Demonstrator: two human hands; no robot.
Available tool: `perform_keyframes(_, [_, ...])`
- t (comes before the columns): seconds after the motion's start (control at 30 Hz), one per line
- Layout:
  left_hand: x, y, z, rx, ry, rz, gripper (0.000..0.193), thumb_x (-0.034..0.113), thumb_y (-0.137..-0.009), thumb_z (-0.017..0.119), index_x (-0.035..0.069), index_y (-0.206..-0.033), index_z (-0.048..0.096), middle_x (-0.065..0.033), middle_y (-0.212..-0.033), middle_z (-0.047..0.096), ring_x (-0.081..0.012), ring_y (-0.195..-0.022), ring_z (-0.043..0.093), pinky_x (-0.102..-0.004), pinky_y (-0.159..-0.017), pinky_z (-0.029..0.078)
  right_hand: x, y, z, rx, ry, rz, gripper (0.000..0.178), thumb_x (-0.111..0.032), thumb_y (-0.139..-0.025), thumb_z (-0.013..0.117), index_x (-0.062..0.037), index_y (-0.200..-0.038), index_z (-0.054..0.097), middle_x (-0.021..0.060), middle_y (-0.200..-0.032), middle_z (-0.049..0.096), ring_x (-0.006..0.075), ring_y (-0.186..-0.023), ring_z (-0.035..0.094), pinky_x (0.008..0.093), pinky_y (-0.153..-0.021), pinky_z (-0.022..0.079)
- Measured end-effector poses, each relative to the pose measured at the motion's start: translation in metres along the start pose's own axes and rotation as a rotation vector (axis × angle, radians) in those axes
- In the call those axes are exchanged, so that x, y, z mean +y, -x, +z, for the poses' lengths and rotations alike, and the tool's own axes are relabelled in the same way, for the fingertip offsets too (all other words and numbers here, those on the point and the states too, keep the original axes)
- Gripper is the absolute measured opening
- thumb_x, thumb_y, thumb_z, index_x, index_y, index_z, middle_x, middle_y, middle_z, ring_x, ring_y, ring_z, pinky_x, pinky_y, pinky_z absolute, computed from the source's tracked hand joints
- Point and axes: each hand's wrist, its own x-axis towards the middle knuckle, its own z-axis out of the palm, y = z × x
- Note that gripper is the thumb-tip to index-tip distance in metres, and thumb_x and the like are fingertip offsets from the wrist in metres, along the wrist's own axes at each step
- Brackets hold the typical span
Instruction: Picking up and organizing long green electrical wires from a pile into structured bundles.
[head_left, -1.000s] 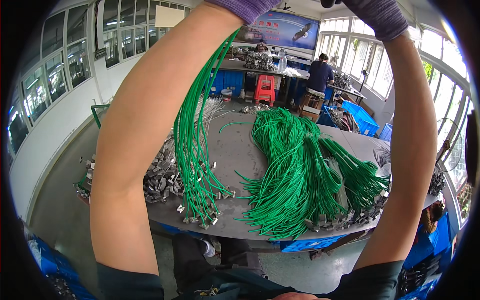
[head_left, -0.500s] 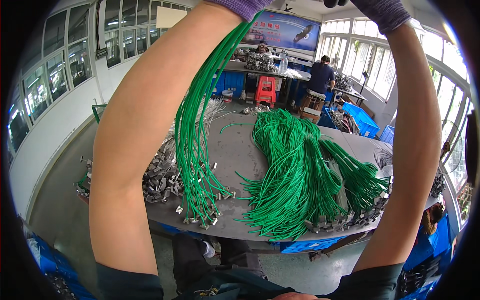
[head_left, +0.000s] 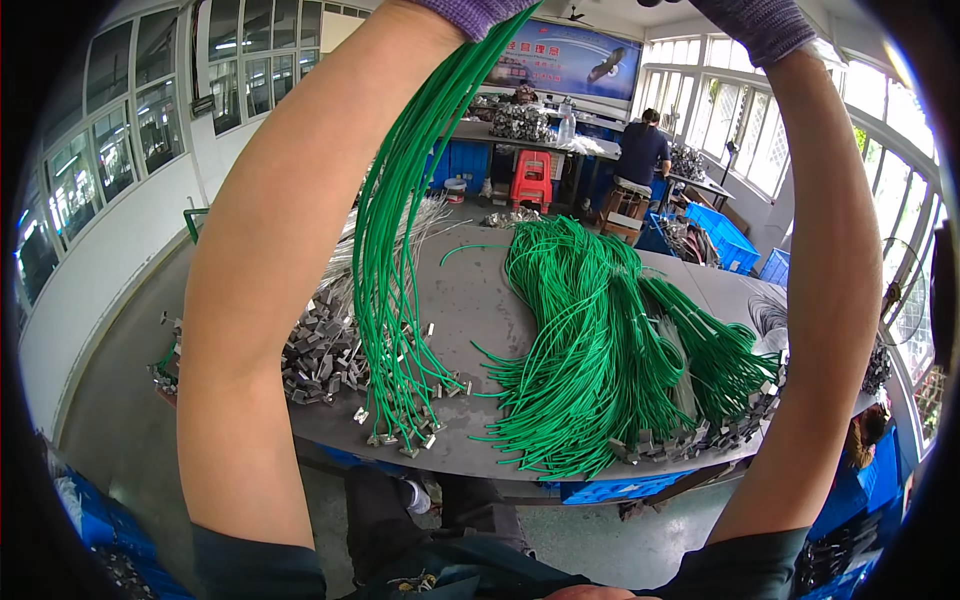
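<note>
Head view: left hand [head_left: 478,14], purple-gloved, at the top edge, with a hank of green wires [head_left: 385,250] running up beside it, lower ends down at the bench [head_left: 470,315] near a heap of grey metal pieces [head_left: 322,350]. Right hand [head_left: 755,25], also gloved, raised at upper right; fingers mostly cropped, cannot tell either grip's state. Bigger green wire pile [head_left: 590,350] lies right of the hank.

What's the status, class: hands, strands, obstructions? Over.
Left hand, right hand raised, grips unseen. Green strands hang beside left hand. Left forearm partly hides heap of grey pieces.
</note>
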Motion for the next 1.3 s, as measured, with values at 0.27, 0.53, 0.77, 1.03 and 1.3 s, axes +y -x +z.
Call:
perform_keyframes(0.27, [0.003, -0.001, 0.003, 0.009, 0.104, -0.220, 0.011, 0.007, -0.080, 0.062, -0.001, -0.081, 0.054, -0.0171, -0.070, 0.059, -0.0302, -0.066, 0.060, -0.0384, -0.061, 0.048, 0.008, 0.005, 0.007, 0.096, -0.005, -0.003, 0.015, -0.008, -0.083, 0.056, 0.0055, -0.088, 0.056, 0.0100, -0.068, 0.062, 0.0136, -0.055, 0.061, 0.0255, -0.050, 0.050])
perform_keyframes(0.53, [-0.018, 0.006, 0.022, -0.116, -0.334, -0.041, 0.017, 0.014, -0.083, 0.057, 0.000, -0.076, 0.049, -0.0205, -0.063, 0.053, -0.0361, -0.062, 0.056, -0.0434, -0.058, 0.043, 0.062, 0.010, 0.012, 0.276, -0.051, -0.011, 0.019, -0.010, -0.080, 0.054, 0.0060, -0.091, 0.057, 0.0105, -0.072, 0.062, 0.0153, -0.065, 0.063, 0.0267, -0.056, 0.051])
perform_keyframes(0.77, [-0.025, 0.001, 0.024, -0.127, -0.261, -0.099, 0.018, 0.014, -0.083, 0.056, 0.000, -0.074, 0.050, -0.0211, -0.063, 0.054, -0.0354, -0.062, 0.056, -0.0420, -0.058, 0.044, 0.065, 0.021, 0.022, 0.328, -0.408, 0.055, 0.028, -0.017, -0.079, 0.054, 0.0081, -0.091, 0.059, 0.0135, -0.075, 0.064, 0.0183, -0.071, 0.065, 0.0279, -0.061, 0.052])
perform_keyframes(1.03, [-0.025, 0.003, 0.027, -0.094, -0.244, -0.089, 0.016, 0.013, -0.082, 0.055, 0.000, -0.074, 0.051, -0.0213, -0.064, 0.054, -0.0358, -0.063, 0.057, -0.0422, -0.058, 0.044, 0.071, 0.011, 0.003, 0.238, 0.289, -0.292, 0.026, -0.016, -0.080, 0.055, 0.0048, -0.094, 0.062, 0.0180, -0.082, 0.066, 0.0252, -0.073, 0.065, 0.0335, -0.069, 0.050])
perform_keyframes(1.3, [-0.017, 0.003, 0.010, -0.115, -0.281, -0.082, 0.017, 0.013, -0.085, 0.054, 0.000, -0.075, 0.050, -0.0186, -0.061, 0.053, -0.0327, -0.060, 0.057, -0.0405, -0.057, 0.044, 0.079, 0.015, -0.002, 0.580, -0.578, 0.138, 0.026, -0.019, -0.083, 0.054, 0.0048, -0.088, 0.063, 0.0136, -0.083, 0.066, 0.0225, -0.077, 0.066, 0.0300, -0.062, 0.054])
